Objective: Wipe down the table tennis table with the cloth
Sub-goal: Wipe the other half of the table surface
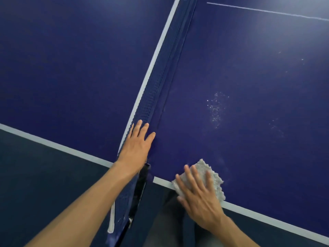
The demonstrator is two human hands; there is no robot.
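The blue table (62,68) fills most of the view, its white side line (53,144) running along the near edge above a dark floor (35,175). The bare left forearm comes in from the bottom-left corner and stretches diagonally up to the net (160,82). The left hand (137,147) lies palm down over the net's near end, fingers straight and close together, pointing up along the net, holding nothing. Whether the palm bears on the net's white top band or on the table beside it cannot be told. Just below the wrist, the black net clamp (142,177) hangs at the table's edge, and a white strap (111,220) dangles beneath it.

Right of the net, a patch of white specks (216,109) sits on the blue surface, well apart from both hands. Nearer the edge, the pale grey cloth (203,167) lies flat on the table, overlapping the white side line. The right hand (197,195) presses on it palm down, fingers straight and slightly spread, covering most of the cloth; its frayed far and right edges show beyond the fingertips. The right forearm leaves the frame at the bottom right.
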